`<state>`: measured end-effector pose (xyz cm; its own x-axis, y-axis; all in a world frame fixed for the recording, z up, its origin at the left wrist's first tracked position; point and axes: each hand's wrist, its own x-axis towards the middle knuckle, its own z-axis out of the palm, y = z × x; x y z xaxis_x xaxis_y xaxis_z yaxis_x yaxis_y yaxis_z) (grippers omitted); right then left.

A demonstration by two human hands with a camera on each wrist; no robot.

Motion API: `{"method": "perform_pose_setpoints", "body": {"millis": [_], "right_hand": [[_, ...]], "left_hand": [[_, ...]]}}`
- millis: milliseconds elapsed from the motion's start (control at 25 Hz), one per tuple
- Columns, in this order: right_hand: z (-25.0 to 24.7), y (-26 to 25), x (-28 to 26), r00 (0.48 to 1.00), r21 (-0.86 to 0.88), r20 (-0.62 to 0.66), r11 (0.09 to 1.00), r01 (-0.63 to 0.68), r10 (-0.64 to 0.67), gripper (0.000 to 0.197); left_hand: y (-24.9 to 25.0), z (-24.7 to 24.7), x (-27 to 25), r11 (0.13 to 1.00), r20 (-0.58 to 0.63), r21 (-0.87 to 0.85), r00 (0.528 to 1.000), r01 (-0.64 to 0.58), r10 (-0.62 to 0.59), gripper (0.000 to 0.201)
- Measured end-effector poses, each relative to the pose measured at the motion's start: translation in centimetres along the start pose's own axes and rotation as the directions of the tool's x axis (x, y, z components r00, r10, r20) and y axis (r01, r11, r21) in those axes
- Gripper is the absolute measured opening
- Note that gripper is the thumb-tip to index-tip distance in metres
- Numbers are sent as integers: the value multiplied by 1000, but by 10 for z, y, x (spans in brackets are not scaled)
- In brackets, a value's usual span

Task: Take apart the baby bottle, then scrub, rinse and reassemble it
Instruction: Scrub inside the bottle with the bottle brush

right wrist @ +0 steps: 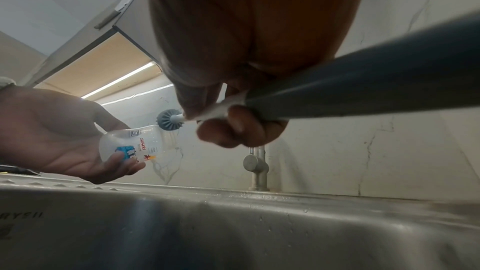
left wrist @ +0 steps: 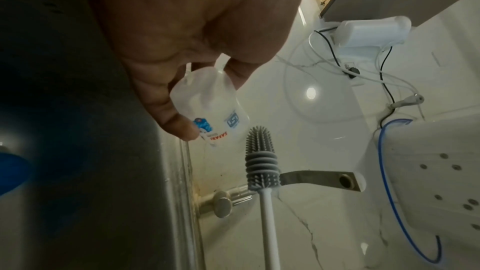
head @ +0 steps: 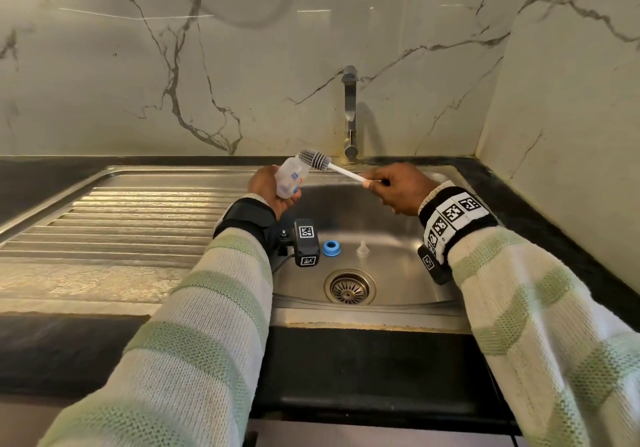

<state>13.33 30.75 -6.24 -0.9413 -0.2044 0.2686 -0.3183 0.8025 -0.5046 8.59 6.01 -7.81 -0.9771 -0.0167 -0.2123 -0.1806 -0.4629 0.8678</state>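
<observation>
My left hand (head: 268,187) grips the clear baby bottle (head: 290,178) over the sink's left rim, its open neck tilted up and to the right. The bottle (left wrist: 210,110) carries a blue cartoon print and red lettering (right wrist: 132,147). My right hand (head: 394,187) holds the bottle brush by its white handle (head: 346,172). The grey silicone brush head (head: 313,160) sits just outside the bottle's mouth (left wrist: 261,157), pointing at it (right wrist: 166,119). A blue screw ring (head: 331,248) and a clear teat (head: 362,249) lie on the sink floor.
The steel sink basin (head: 398,239) has a drain strainer (head: 349,287) at the front. A tap (head: 349,114) stands behind it, with no water running. A ribbed draining board (head: 138,218) lies to the left, black counter (head: 554,225) to the right.
</observation>
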Motion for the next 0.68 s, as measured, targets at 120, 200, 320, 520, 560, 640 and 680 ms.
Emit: {"method": "perform_pose_setpoints", "body": {"millis": [120,200,320,520,560,640,680], "right_hand": [[3,0,-2,999,-9,19,999,-39,39,32],[3,0,-1,1000,-35,-8,999,-24,23,31],[2,-1,2,1000,-86,-21,996,10,-12,30],[-1,0,-1,999,-90,-32,996,-4,1,33],[-1,0,-1,1000,-71,-21,997,-7,6,32],[0,-1,0,1000,-65,-30,998,-4,2,32],[0,-1,0,999,-74,-45,997,-2,-2,33]], "left_hand": [[-5,1,4,999,-20,49,1000,7,-6,22],[-6,2,5,999,11,36,1000,19,-19,24],[-7,2,4,999,55,25,998,22,-24,26],[-9,1,4,996,44,85,999,-24,20,45],[-10,1,5,997,44,78,999,-26,22,45],[-10,1,5,997,45,66,998,-35,32,43],[-10,1,4,997,54,66,998,-40,37,41]]}}
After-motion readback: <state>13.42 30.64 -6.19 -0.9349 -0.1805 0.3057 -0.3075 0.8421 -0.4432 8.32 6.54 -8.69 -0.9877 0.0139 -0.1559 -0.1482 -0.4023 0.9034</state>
